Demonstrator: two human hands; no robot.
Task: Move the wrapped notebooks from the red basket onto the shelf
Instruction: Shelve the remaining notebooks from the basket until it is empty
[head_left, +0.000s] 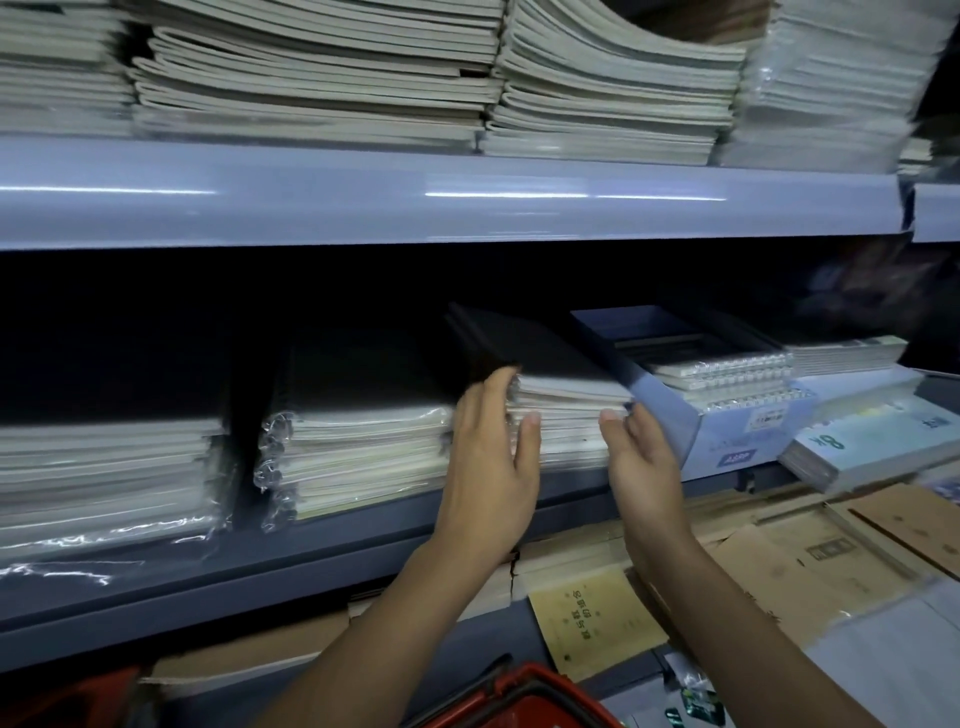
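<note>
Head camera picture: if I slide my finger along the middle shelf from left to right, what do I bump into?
Far-left wrapped stack → spiral notebook stack → left hand → black-topped notebook pile → right hand → blue box of spiral notebooks → tilted pad marked 8K.

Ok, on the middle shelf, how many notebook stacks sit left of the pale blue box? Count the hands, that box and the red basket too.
Notebook stacks left of the box: 3
Hands: 2, left hand and right hand
Pale blue box: 1
Red basket: 1
Total: 7
</note>
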